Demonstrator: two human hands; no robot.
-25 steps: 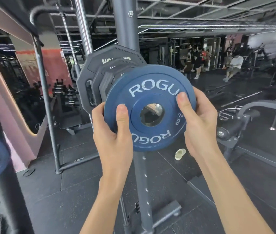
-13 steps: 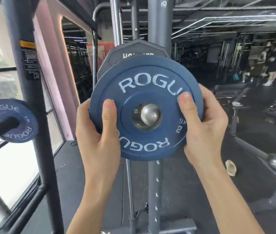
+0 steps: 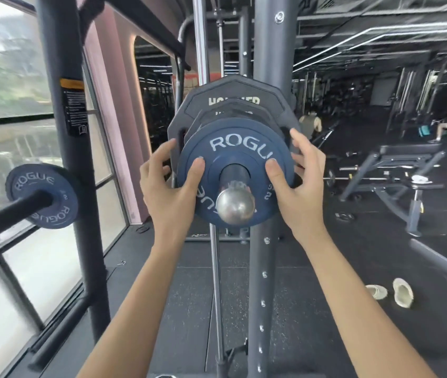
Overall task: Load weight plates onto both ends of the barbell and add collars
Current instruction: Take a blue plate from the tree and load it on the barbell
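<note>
Head view: the blue plate (image 3: 233,148) sits on the barbell sleeve (image 3: 235,205), close in front of the black plates (image 3: 233,88), with the sleeve's steel end poking toward the camera. The left grip (image 3: 167,184) and right grip (image 3: 298,181) flank the plate, both released: thumbs pressed flat on its face, fingers spread straight past the rim. A second blue plate (image 3: 64,211) hangs on a dark bar at left, beside a rack upright (image 3: 61,50)

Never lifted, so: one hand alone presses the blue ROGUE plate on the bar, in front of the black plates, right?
No, both: the head view shows left hand and right hand each pressing a thumb on the blue ROGUE plate before the black plates.
</note>
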